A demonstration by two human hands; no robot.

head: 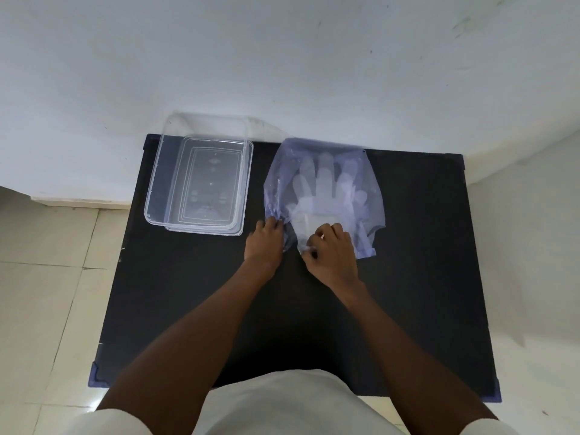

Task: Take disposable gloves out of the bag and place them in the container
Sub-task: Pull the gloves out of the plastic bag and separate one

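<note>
Black table (408,277) | white wall (282,58) | tiled floor (47,277) | hands pinching bag (323,183)

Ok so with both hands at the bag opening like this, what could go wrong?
The left hand pinches only a thin edge of the bag, so it might slip or tear. The gloves look stacked, so the right hand may drag several out together. The container looks light and might shift if bumped.
</note>
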